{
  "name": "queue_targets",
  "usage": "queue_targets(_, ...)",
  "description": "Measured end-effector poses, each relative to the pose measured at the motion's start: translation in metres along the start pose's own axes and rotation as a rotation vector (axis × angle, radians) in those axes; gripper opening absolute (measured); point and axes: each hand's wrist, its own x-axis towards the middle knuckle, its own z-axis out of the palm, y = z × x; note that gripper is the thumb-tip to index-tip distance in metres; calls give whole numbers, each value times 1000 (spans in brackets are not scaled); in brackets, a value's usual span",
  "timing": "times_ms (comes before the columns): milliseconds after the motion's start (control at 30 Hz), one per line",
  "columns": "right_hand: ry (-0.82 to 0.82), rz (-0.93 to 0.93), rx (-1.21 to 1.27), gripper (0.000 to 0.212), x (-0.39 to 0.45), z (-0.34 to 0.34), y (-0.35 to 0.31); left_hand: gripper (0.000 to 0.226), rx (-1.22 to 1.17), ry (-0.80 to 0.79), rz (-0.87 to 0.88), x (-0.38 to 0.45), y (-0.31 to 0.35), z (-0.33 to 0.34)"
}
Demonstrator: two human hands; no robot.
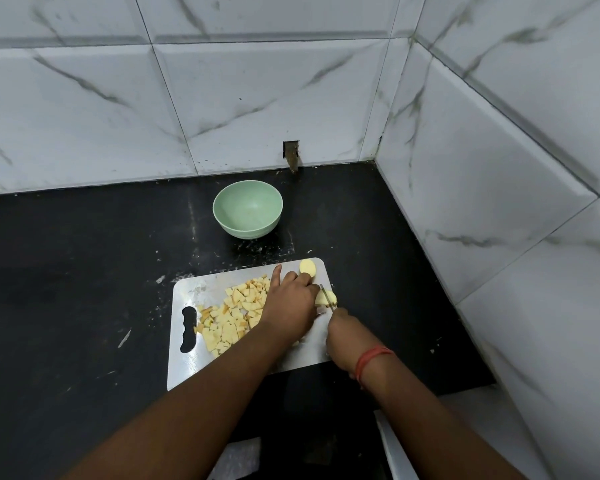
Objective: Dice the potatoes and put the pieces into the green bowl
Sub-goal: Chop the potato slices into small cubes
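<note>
Now the left hand [286, 306] lies knuckles-up on the steel cutting board [191, 362], forefinger stretched forward, the other fingers curled down onto a potato piece [324, 298] at its right edge. Just right of it, the right hand [343, 336] grips a knife [327, 296], blade set against that piece; an orange thread circles the wrist. Another potato half [307, 267] sits just beyond the left fingertips. A heap of diced potato [234, 311] lies left of the left hand. Well beyond both hands stands the green bowl [247, 208] on the black counter [84, 271], marble-patterned wall tiles [257, 98] behind and to the right.
</note>
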Motion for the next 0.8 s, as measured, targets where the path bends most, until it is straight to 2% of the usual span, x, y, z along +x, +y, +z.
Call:
queue_targets(300,-44,-90,11,31,-34,21,40,41,-20,-3,-12,-2,1,2)
queue_targets(400,-11,-129,20,24,-47,18,47,45,-83,4,-24,-5,-2,4)
queue_targets(500,18,-131,56,34,-44,8,39,52,-119,19,-52,-9,-6,7)
queue_targets(633,59,-120,42,39,-25,1,16,43,-123,25,-48,-11,-8,6)
queue_targets(800,-31,8,-9,50,-5,-5,-8,42,-89,20,-48,-10,-6,3)
